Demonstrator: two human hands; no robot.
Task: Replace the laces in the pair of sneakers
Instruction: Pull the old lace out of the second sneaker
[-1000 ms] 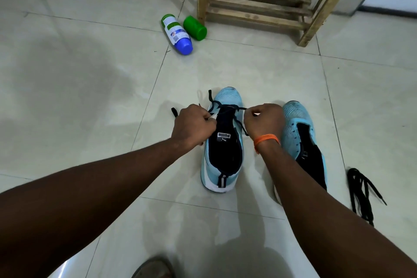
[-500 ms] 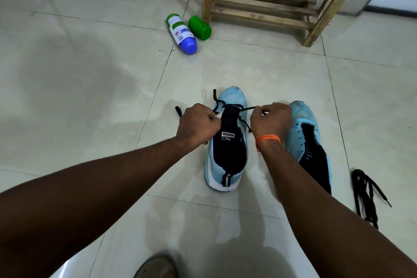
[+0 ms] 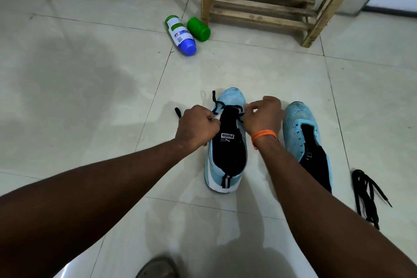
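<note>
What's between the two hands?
Head view: the sneaker, its tongue and front, with the black lace crossing it. Left hand and right hand flank it, pinching the lace.

sneaker (image 3: 228, 142) lying centre | second sneaker (image 3: 302, 133) lying just right of it | spare lace (image 3: 365, 196) lying farther right | bottle (image 3: 180, 34) lying behind, beside stool (image 3: 259, 7)
</note>
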